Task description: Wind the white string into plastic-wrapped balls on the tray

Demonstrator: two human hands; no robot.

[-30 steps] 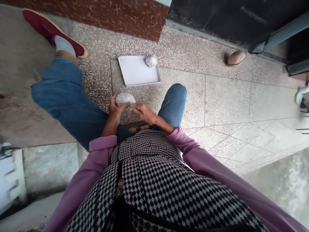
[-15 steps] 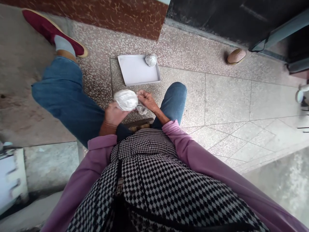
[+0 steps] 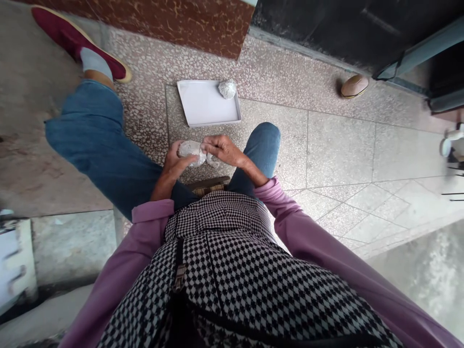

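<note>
My left hand [image 3: 174, 162] is curled around a round bundle wrapped in thin whitish plastic [image 3: 189, 149], with its thumb across the front. What lies inside the wrapping cannot be made out. My right hand [image 3: 224, 149] is closed in a pinch at the bundle's right side, on an edge of the plastic. Just below those fingers shows a crumpled bit of clear plastic [image 3: 213, 162]; whether it joins the bundle is unclear. Beyond my hands, a similar shiny wrapped ball [image 3: 227, 89] sits in the far right corner of a shallow white tray [image 3: 203, 123] on the floor.
Speckled terrazzo floor [image 3: 275, 116] surrounds the tray. My knees flank my hands, and a red shoe [image 3: 78, 41] is at the upper left. A reddish-brown stone block [image 3: 174, 24] stands behind the tray. Farther right lies a tan rounded object [image 3: 355, 86] beside a dark panel [image 3: 326, 29].
The bundle has turned in my left hand, whose thumb now crosses its front. My right hand has come in against the bundle's side, pinching the plastic. Tray and ball stay put.
</note>
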